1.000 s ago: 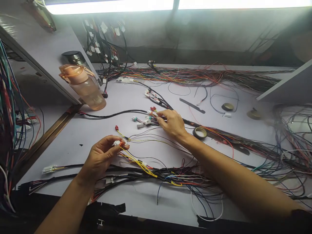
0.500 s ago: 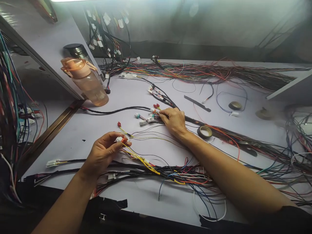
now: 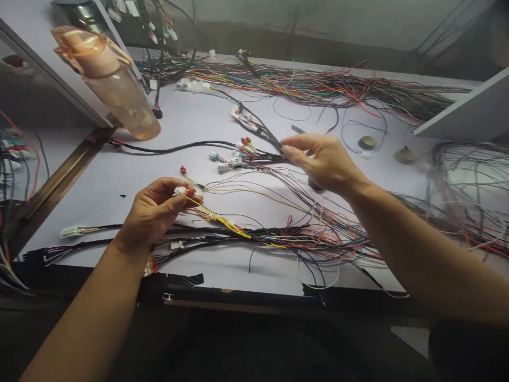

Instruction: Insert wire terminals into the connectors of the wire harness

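Observation:
My left hand [image 3: 159, 207] is closed in a pinch around a white-and-orange connector [image 3: 183, 192] with yellow wires trailing to the right. A small red connector [image 3: 183, 170] on thin wires lies just beyond its fingertips. Over the middle of the table, my right hand [image 3: 318, 159] pinches a black-wrapped wire harness [image 3: 270, 139] at the point where its branches meet; the fingers partly cover the grip. Left of that hand, a white connector [image 3: 236, 161], a grey-white connector [image 3: 225, 167] and a teal-and-white connector [image 3: 213, 156] lie at wire ends.
A bottle with a peach lid [image 3: 119, 95] stands at the back left. Long loose wires [image 3: 318, 85] run along the back. Another wire bundle [image 3: 270, 236] lies near the front edge. Tape rolls [image 3: 366, 142] sit at right, by a white panel [image 3: 457, 109] and tangled wires [image 3: 469, 180].
My right hand has moved right from the connector cluster, along the harness. My left hand still holds the same connector. The camera view has tilted downward, so the table sits higher in frame.

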Demonstrator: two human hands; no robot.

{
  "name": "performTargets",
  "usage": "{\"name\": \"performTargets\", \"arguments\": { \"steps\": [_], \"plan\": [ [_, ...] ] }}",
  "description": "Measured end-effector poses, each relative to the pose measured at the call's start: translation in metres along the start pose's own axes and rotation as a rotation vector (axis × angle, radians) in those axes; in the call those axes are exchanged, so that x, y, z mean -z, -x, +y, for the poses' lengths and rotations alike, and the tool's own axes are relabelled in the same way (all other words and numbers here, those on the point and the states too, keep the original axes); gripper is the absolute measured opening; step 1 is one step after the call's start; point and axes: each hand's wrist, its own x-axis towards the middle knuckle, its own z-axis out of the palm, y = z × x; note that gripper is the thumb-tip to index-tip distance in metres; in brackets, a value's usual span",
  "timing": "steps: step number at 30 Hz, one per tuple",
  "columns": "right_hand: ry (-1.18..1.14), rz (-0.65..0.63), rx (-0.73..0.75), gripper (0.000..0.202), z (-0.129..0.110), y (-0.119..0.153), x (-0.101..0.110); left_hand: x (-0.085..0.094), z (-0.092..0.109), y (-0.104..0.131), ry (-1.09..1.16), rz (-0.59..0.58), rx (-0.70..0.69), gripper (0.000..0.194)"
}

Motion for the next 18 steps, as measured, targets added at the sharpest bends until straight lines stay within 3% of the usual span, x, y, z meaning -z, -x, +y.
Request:
{"name": "performTargets", "arguments": {
  "steps": [4, 10, 14, 18],
  "plan": [
    [0.002, 0.005, 0.073, 0.022, -0.005, 0.049, 0.019, 0.001, 0.000, -0.001, 0.007, -0.024, -0.015, 0.020],
    [0.075, -0.053, 0.204, 0.015, -0.001, 0.120, 0.021, -0.001, 0.000, -0.001, 0.005, -0.005, -0.013, 0.025],
    [0.171, -0.046, 0.146, 0.014, 0.010, 0.153, 0.022, -0.007, 0.004, 0.001, -0.022, 0.062, -0.014, 0.027],
    [0.249, -0.005, 0.025, 0.014, 0.020, 0.173, 0.036, -0.006, 0.004, 0.001, -0.046, 0.123, 0.005, 0.027]
  ]
}}
